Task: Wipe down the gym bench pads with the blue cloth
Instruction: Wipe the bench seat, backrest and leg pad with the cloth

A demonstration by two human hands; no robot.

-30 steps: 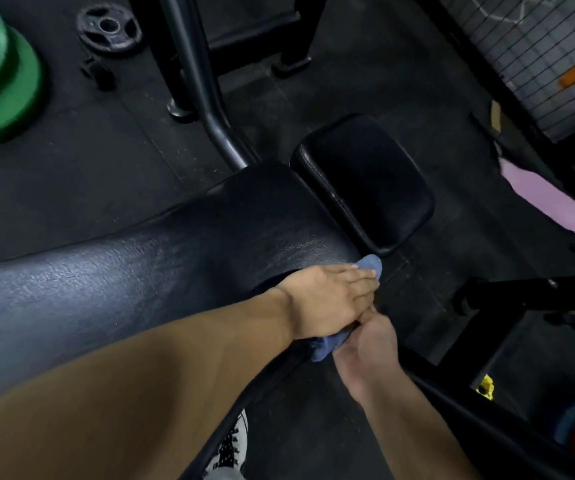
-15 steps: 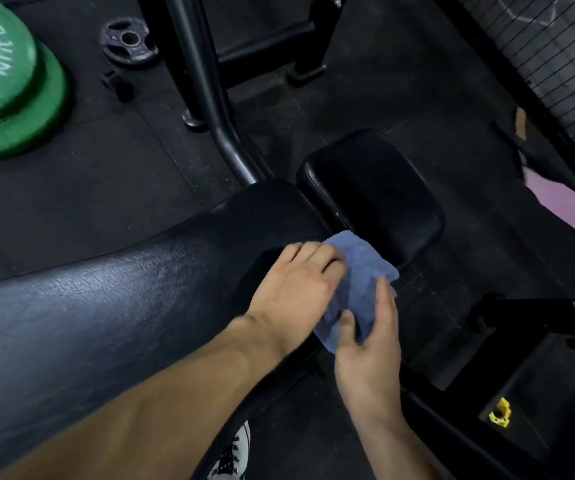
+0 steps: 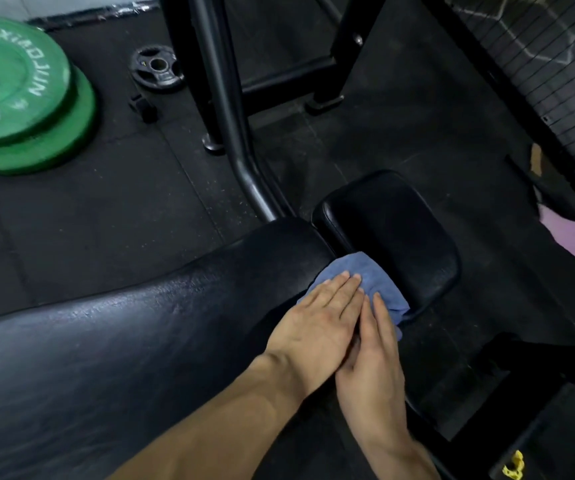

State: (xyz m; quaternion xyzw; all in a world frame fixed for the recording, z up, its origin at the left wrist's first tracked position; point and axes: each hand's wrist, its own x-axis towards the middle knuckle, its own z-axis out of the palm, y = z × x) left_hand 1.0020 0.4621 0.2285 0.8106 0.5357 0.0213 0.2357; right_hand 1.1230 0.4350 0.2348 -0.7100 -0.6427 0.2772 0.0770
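- Head view: white lettering on the top green plate [image 3: 9,81] at ten o'clock reads upside down and blurred; I cannot make it out.
- The blue cloth [image 3: 369,278] lies across the gap between the long bench pad [image 3: 112,341] and the small seat pad [image 3: 393,230], at centre.
- Left hand [image 3: 317,327] and right hand [image 3: 370,365] press it with flat, straight fingers, their grip unclosed; they hide its near part.

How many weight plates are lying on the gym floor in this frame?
3: two large green rubber plates, upper plate stacked on lower plate, at upper left, and one small black metal plate right of them. Others may lie outside the view.
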